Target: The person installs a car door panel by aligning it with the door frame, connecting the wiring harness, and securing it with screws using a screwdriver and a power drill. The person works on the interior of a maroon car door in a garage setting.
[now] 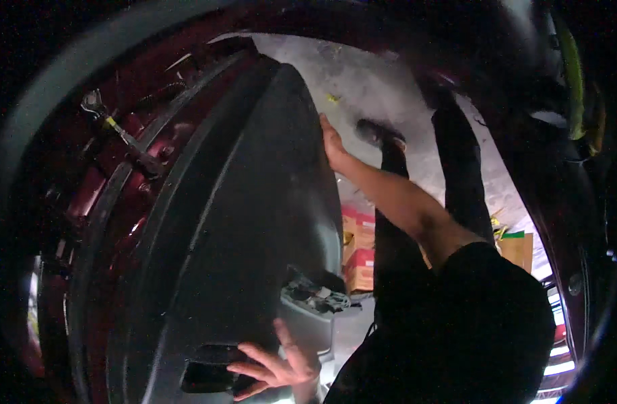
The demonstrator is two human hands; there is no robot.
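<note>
A large dark grey panel (254, 175), which looks like the inner trim of a car door, stands in front of me. My right hand (333, 143) reaches across and lies along its right edge, fingers stretched out flat. Lower down, my left hand (278, 367) hovers over or touches the panel's lower part with fingers spread; contact is unclear. Beside those fingers is a dark rectangular recess (211, 370). Just above the hand, a crumpled grey and dark bundle (315, 297) sits in a hollow of the panel, its kind unclear. Neither hand grips anything.
Dark red car bodywork (89, 192) lies left of the panel, with a metal piece (123, 133) bearing a yellow band. Red and tan boxes (360, 269) stand on the floor (315, 71) beside my legs (396, 222). A cardboard box (517, 250) is at the right.
</note>
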